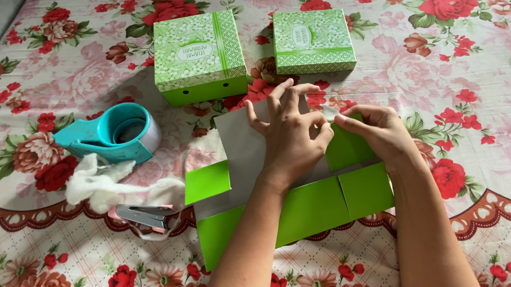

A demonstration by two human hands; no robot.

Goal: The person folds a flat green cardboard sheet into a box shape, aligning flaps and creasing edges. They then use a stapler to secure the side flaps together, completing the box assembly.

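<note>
Your left hand (pixel 287 133) presses flat, fingers spread, on the grey inside of the unfolded green carton blank (pixel 291 208) — the landmark here. Your right hand (pixel 379 133) pinches the blank's right flap, thumb and fingers together. Beyond the blank stand two finished green boxes (pixel 198 57) — left of it lie a teal tape dispenser (pixel 114 135) and a stapler (pixel 144 216).

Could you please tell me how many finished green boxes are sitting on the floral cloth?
2: the larger box sits at top centre, and the smaller box just to its right. The flat green cardboard under the hands is still unfolded, so not counted. None looks hidden.
</note>
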